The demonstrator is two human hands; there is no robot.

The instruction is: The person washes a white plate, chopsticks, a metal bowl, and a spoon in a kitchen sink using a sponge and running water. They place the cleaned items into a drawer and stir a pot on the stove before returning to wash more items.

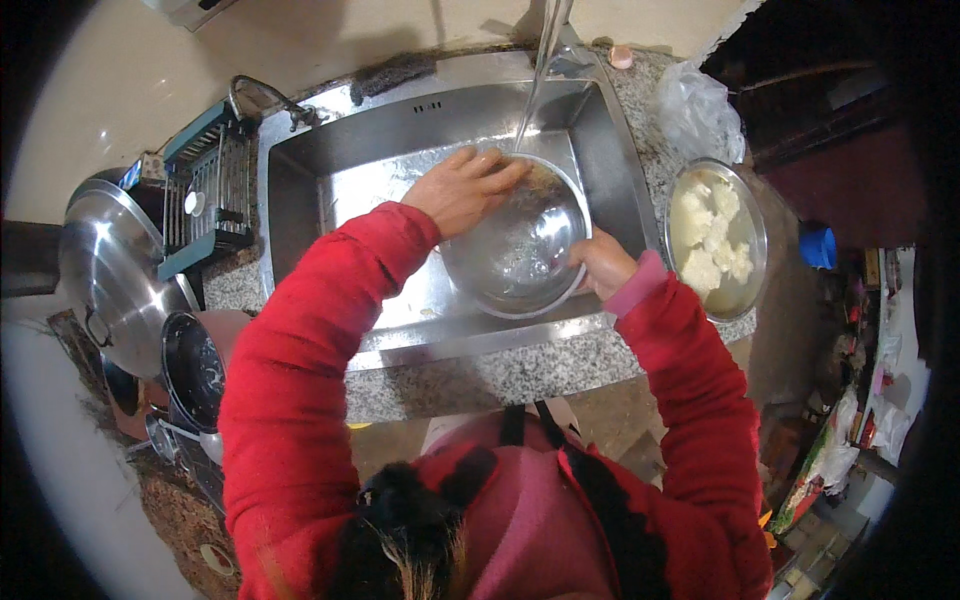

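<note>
A round metal bowl (517, 259) is tilted over the stainless steel sink (360, 184), with some water in its bottom. My right hand (604, 262) grips its right rim, thumb over the edge and fingers underneath. Across the far left of the bowl lies my left hand (472, 187), its fingertips near the far rim. Its thumb is hidden, so I cannot tell whether it grips the rim. From above, a stream of water (529, 105) falls to the bowl's far edge beside the left fingertips.
Right of the sink, an oval metal dish (759, 281) holds pale lumps in cloudy liquid. Behind it sits a clear plastic bag (697, 112). A dish rack (184, 251), a large metal lid (112, 262) and a dark-lined pot (195, 371) stand left. Speckled stone countertop (540, 367) edges the sink.
</note>
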